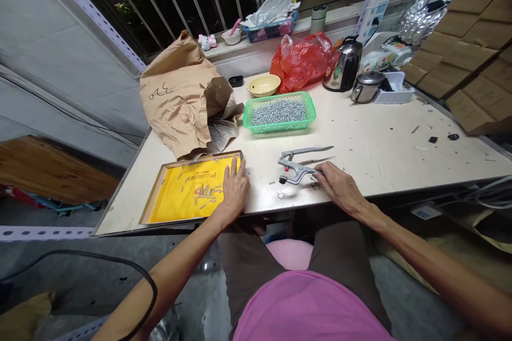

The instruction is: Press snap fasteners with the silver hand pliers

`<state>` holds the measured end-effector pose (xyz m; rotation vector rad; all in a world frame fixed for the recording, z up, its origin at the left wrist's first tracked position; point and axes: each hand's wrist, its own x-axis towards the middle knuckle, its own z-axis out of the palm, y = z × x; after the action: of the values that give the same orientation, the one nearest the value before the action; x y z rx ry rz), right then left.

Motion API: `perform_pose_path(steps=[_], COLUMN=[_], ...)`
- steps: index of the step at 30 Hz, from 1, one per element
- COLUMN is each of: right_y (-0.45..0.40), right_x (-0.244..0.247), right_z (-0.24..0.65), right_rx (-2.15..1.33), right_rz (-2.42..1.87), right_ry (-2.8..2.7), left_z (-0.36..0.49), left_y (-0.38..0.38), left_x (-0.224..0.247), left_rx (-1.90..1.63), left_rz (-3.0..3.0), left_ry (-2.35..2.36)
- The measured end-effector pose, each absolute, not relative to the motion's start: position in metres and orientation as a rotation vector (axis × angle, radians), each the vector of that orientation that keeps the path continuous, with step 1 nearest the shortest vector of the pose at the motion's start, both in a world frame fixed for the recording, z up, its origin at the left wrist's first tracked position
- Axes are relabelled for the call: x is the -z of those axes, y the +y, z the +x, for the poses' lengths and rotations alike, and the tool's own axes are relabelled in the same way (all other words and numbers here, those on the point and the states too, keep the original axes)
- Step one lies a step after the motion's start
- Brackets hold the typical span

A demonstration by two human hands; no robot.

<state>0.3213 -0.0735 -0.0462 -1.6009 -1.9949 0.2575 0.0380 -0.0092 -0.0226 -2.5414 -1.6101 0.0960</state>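
My left hand (236,187) lies over the right edge of a shallow cardboard tray (154,194), its fingers spread on a yellow sheet (172,200). Small metal pieces (206,192) are scattered on that sheet, left of my fingers. My right hand (338,184) is closed on one handle of metal pliers (298,170), at the table's front edge. The pliers' other handle stands apart, with a spring between. Beyond them is a green basket (280,127) full of small metal pieces.
A brown paper bag (176,101) with more metal pieces stands at the back left. Along the back are a yellow bowl (264,85), a red plastic bag (306,61), a kettle (346,64) and a metal pot (366,88). Cardboard (468,53) rises at the right.
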Motion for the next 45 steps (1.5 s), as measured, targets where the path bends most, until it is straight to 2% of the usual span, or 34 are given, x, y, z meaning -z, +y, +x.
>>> perform_pose_path(steps=[6,14,21,25,29,33,39,42,45], right_y=[-0.082,-0.090,-0.094,-0.095,-0.090,-0.084,-0.081,-0.080,-0.078], right_x=[0.056,0.060,0.063,0.069,0.075,0.076,0.074,0.076,0.080], right_z=[0.328,0.330,0.326,0.326,0.321,0.311,0.294,0.290,0.288], right_rx=[-0.333,-0.396,-0.478,-0.517,-0.525,-0.472,-0.339,-0.295,-0.251], right_rz=[-1.599,-1.571,-1.554,-1.537,-1.504,-1.474,-1.458,-1.438,-1.412], right_ry=[-1.892,-1.823,-1.737,-1.705,-1.716,-1.799,-1.957,-2.021,-2.071], left_z=[0.044,0.065,0.087,0.084,0.089,0.110,0.112,0.077,0.035], left_y=[-0.005,0.015,0.039,0.039,0.070,0.123,0.151,0.131,0.100], left_x=[0.025,0.032,0.043,0.047,0.027,-0.024,-0.074,-0.071,-0.052], left_rx=[-0.089,0.331,0.034,0.062,0.453,0.789,0.778,0.749,0.571], left_rz=[-2.520,-2.707,-2.768,-2.777,-2.775,-2.664,-2.563,-2.504,-2.476], left_ry=[-1.644,-1.537,-1.549,-1.610,-1.735,-1.641,-1.571,-1.605,-1.700])
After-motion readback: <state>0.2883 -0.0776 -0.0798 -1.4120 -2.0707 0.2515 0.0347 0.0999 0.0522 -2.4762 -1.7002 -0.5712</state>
